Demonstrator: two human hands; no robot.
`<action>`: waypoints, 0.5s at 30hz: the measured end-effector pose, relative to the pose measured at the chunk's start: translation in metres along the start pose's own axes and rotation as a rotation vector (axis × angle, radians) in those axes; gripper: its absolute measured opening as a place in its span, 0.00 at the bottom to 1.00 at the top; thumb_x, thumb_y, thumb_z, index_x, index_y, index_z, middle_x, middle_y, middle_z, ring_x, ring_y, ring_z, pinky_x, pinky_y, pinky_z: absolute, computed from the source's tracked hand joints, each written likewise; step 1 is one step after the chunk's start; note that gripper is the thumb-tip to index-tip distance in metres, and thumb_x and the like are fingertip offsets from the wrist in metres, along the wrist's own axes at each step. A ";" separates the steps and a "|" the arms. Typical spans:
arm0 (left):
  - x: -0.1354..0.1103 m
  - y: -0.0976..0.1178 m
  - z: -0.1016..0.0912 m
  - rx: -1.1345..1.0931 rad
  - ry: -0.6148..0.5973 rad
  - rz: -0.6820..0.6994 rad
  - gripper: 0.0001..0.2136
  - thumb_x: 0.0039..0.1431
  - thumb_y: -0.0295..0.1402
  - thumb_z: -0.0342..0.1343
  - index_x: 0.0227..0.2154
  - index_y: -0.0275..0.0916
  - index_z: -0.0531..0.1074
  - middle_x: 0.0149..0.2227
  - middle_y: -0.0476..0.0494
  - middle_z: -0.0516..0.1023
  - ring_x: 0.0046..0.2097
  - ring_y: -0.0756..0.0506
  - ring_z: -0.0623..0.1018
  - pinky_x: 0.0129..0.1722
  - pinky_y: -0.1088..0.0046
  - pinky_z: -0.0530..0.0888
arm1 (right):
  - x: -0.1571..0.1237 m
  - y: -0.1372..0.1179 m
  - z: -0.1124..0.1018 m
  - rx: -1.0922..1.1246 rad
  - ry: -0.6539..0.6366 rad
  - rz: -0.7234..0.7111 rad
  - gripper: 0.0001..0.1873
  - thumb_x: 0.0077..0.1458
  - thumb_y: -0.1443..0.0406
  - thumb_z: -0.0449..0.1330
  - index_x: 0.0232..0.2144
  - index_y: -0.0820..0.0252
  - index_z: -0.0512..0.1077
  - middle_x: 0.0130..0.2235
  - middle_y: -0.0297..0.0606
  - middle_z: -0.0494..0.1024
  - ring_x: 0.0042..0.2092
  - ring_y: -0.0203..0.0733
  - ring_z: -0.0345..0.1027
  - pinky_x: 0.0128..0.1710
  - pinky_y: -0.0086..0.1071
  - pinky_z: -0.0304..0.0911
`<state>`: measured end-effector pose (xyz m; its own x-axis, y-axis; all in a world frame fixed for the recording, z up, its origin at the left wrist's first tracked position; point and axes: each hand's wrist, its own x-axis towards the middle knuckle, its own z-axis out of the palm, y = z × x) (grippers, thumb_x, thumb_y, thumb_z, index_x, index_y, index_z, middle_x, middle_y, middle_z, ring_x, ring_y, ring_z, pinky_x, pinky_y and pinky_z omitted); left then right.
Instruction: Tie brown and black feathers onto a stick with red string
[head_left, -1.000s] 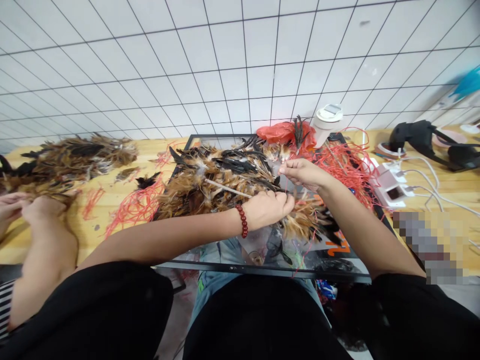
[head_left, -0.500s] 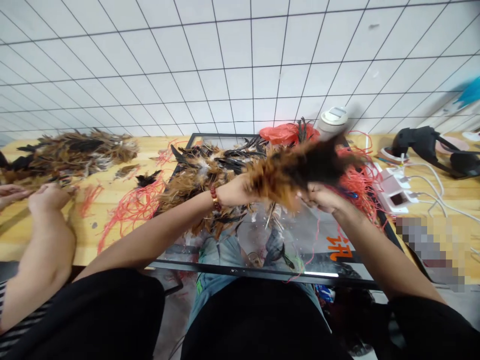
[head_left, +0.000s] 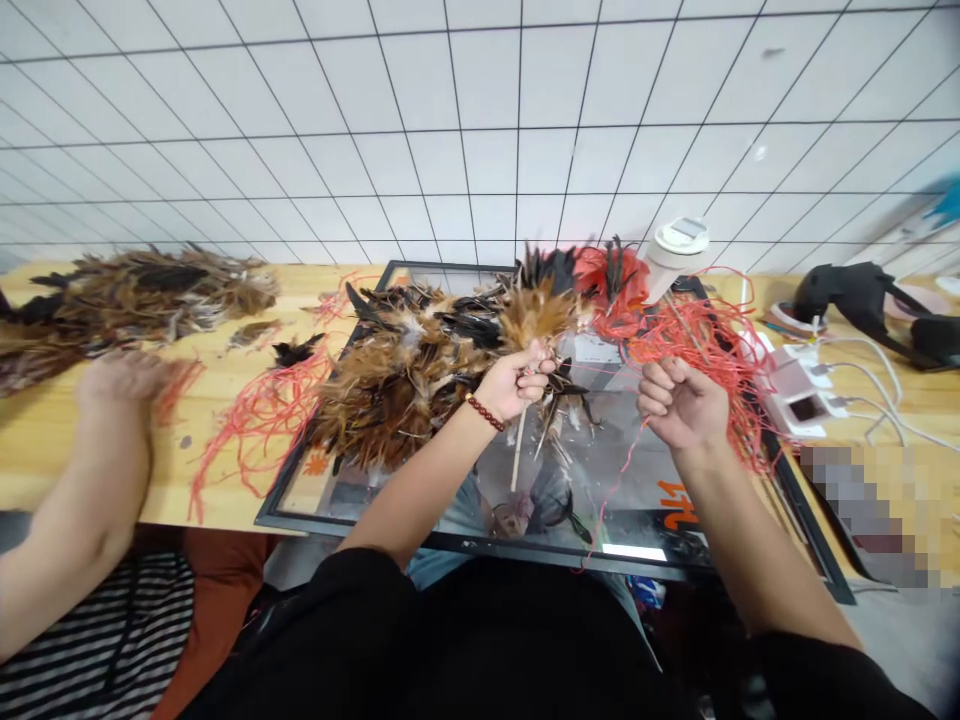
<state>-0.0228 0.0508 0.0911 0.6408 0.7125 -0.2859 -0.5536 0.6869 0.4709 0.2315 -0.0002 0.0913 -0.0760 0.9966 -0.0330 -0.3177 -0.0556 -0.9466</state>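
My left hand (head_left: 517, 385), with a red bead bracelet at the wrist, is closed on a bundle of brown and black feathers (head_left: 536, 310). A pale stick or quill end points down below the fist. My right hand (head_left: 686, 400) is closed to the right, pinching a thin red string (head_left: 621, 468); part of it stretches towards the bundle and a loose end dangles over the panel's front edge. Left of my hands lies a big heap of loose feathers (head_left: 390, 390) on the glossy black-framed panel (head_left: 480, 540).
Tangled red string (head_left: 712, 350) lies at right, more red string (head_left: 259, 415) at left. A white lidded cup (head_left: 675, 255), white charger (head_left: 802, 395) with cables and black strapped device (head_left: 851, 300) stand behind. A co-worker's arm (head_left: 112, 450) rests left by another feather pile (head_left: 150, 290).
The feather bundle, blurred and slanting right before, now stands upright in my left hand. My right hand has moved away from it, with red string in its fingers. The co-worker's hands shifted.
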 end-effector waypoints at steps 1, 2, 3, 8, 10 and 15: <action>0.000 -0.003 -0.003 -0.043 -0.011 0.009 0.12 0.67 0.36 0.50 0.30 0.32 0.67 0.26 0.51 0.64 0.17 0.61 0.53 0.13 0.88 0.50 | 0.001 0.001 -0.002 -0.034 0.018 0.013 0.26 0.54 0.52 0.55 0.22 0.57 0.42 0.24 0.28 0.41 0.23 0.34 0.28 0.20 0.32 0.32; 0.000 -0.005 -0.006 -0.077 -0.013 0.020 0.13 0.68 0.37 0.49 0.31 0.32 0.68 0.26 0.50 0.64 0.16 0.61 0.52 0.13 0.87 0.51 | 0.002 0.002 -0.005 -0.056 0.037 0.030 0.27 0.53 0.52 0.55 0.23 0.57 0.41 0.24 0.28 0.40 0.23 0.34 0.29 0.20 0.32 0.32; 0.000 -0.006 -0.009 -0.100 -0.005 0.030 0.14 0.68 0.38 0.47 0.32 0.32 0.68 0.26 0.51 0.64 0.16 0.61 0.52 0.13 0.87 0.51 | 0.003 0.002 -0.009 -0.067 0.056 0.049 0.27 0.53 0.52 0.55 0.23 0.57 0.41 0.24 0.28 0.40 0.23 0.34 0.29 0.20 0.32 0.32; 0.006 -0.012 -0.018 -0.118 0.043 0.065 0.16 0.68 0.39 0.45 0.31 0.32 0.68 0.25 0.50 0.63 0.16 0.60 0.51 0.14 0.86 0.50 | 0.002 0.003 -0.028 -0.121 0.106 0.106 0.24 0.52 0.53 0.55 0.21 0.57 0.44 0.23 0.28 0.41 0.22 0.33 0.31 0.20 0.31 0.32; 0.010 -0.015 -0.023 -0.098 0.012 0.065 0.15 0.67 0.40 0.47 0.33 0.32 0.69 0.27 0.49 0.65 0.17 0.60 0.53 0.14 0.86 0.52 | 0.003 0.003 -0.036 -0.195 0.067 0.183 0.22 0.50 0.54 0.56 0.20 0.56 0.48 0.21 0.28 0.44 0.21 0.32 0.32 0.19 0.31 0.31; 0.017 -0.022 -0.032 -0.060 0.025 0.104 0.10 0.66 0.35 0.50 0.38 0.32 0.70 0.27 0.51 0.64 0.18 0.60 0.53 0.15 0.87 0.51 | 0.030 -0.001 -0.051 -0.598 0.079 0.177 0.14 0.49 0.55 0.59 0.21 0.59 0.65 0.28 0.37 0.71 0.23 0.32 0.52 0.22 0.29 0.48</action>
<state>-0.0170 0.0522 0.0490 0.5654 0.7832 -0.2587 -0.6476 0.6157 0.4489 0.2779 0.0326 0.0751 -0.0017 0.9783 -0.2073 0.2785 -0.1987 -0.9397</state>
